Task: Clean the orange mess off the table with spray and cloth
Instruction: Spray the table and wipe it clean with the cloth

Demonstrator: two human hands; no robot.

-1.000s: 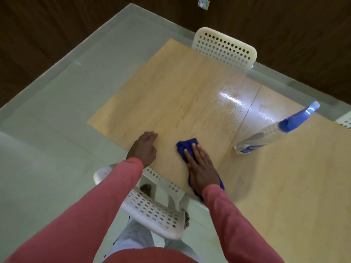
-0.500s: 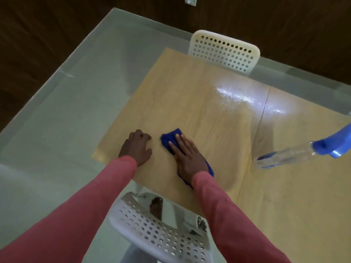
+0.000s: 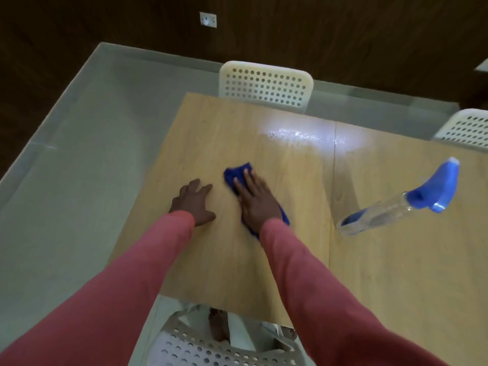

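1. Our right hand [image 3: 257, 200] lies flat with straight fingers on the blue cloth [image 3: 237, 175], pressing it onto the wooden table [image 3: 264, 260] at the middle of the frame; cloth shows beyond the fingertips and again beside the wrist.
2. Our left hand [image 3: 194, 202] rests just left of the cloth, apart from it, fingers spread and relaxed on the bare wood, holding nothing.
3. Right of centre we see the spray bottle [image 3: 396, 207], well apart from both hands, its clear body on the table and its blue trigger head towards the right edge of the frame.
4. We see a wet, shiny patch [image 3: 295, 134] above the cloth, towards the table's far edge.
5. White perforated chairs show at top centre [image 3: 265, 84], at the right edge [image 3: 467, 128] and at the bottom [image 3: 211, 350].
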